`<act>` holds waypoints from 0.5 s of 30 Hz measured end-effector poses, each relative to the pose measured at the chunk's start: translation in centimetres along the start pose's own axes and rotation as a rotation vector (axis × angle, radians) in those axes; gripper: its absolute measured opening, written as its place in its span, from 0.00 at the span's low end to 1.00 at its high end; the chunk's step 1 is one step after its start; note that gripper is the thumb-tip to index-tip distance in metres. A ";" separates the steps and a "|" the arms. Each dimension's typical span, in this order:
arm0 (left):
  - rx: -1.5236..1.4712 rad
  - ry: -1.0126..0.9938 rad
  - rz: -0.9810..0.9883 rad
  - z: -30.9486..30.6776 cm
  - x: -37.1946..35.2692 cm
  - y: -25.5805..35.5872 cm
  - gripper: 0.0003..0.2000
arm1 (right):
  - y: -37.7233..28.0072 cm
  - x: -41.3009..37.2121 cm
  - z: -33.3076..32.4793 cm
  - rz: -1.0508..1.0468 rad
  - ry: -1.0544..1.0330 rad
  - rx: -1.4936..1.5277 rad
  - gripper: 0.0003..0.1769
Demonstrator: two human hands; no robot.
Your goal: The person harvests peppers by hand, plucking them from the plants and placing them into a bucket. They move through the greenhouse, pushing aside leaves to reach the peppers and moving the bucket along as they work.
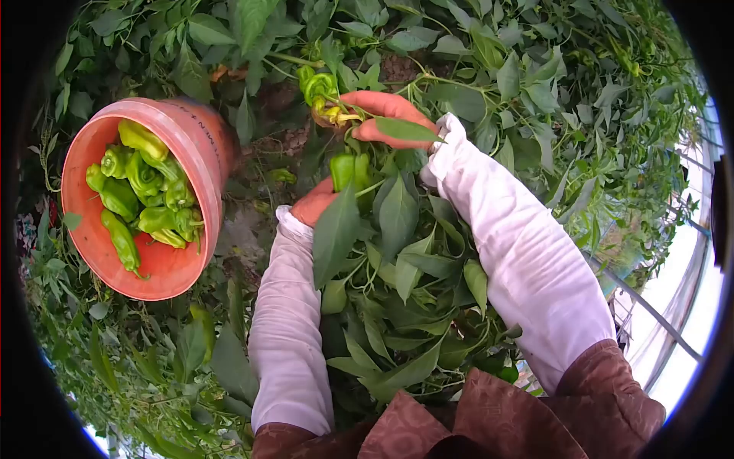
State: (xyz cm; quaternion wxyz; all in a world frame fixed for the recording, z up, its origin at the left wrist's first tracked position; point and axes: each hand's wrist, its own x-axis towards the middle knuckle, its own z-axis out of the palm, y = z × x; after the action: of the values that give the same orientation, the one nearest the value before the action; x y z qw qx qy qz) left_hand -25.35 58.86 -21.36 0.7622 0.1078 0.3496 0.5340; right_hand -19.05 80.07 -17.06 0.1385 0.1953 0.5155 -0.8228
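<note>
Bucket (pixel 205 141): orange-pink plastic, set among the plants, its open mouth showing.
Picked peppers (pixel 141 191): long, wrinkled, light green, and piled inside the bucket, mostly towards its upper side.
Foliage (pixel 535 69): dense green leaves closed round the bucket on every side.
Soil (pixel 284 141): a brown patch lay just right of the bucket.
Metal bars (pixel 650 310): pale rods, well apart from the bucket — far to its right, against bright light.

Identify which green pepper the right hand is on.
The curled pepper at the top, pinched by the right hand. The lower pepper hangs by the left hand; others lie in the bucket.
</note>
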 end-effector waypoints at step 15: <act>-0.696 0.344 0.519 -2.1 2.0 -11.0 0.27 | -2.9 1.0 1.5 0.176 0.113 -0.144 0.20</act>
State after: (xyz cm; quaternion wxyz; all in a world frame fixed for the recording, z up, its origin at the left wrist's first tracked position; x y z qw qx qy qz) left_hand -18.22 55.75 -29.66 0.5253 -0.1606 0.2327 0.8026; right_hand -21.40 79.89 -14.62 0.1944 0.2753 0.5611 -0.7560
